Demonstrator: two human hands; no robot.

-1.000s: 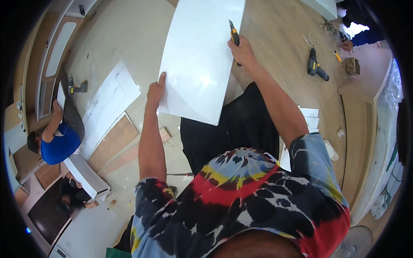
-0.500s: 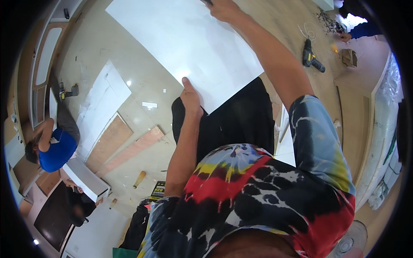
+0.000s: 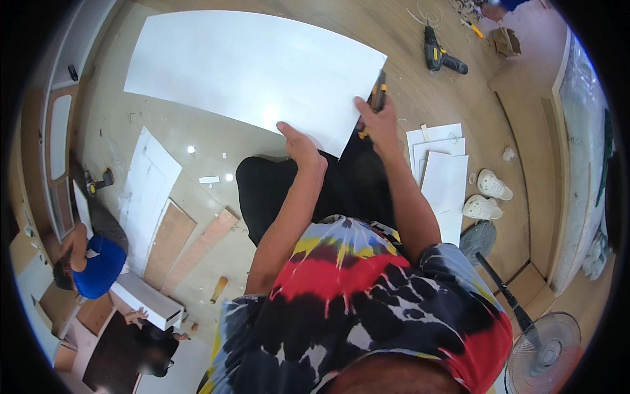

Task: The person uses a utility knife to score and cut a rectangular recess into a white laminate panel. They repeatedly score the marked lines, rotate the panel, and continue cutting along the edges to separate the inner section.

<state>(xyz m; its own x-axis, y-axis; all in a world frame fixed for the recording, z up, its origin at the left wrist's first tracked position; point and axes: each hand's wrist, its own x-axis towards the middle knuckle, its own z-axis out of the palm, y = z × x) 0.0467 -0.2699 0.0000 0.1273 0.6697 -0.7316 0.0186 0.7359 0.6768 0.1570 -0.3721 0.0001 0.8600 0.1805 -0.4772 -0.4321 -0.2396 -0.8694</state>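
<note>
Before the lap (image 3: 269,190), a white panel (image 3: 243,72) points lengthwise left, slightly forward.

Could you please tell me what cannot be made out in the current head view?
- Left hand, head view: most of its fingers are hidden under the white panel.
- White panel, head view: its underside faces away from the camera.
- Utility knife, head view: partly covered by the right hand; blade position too small to tell.
- Co-worker's blue sleeve, head view: cut off by the top edge.
</note>
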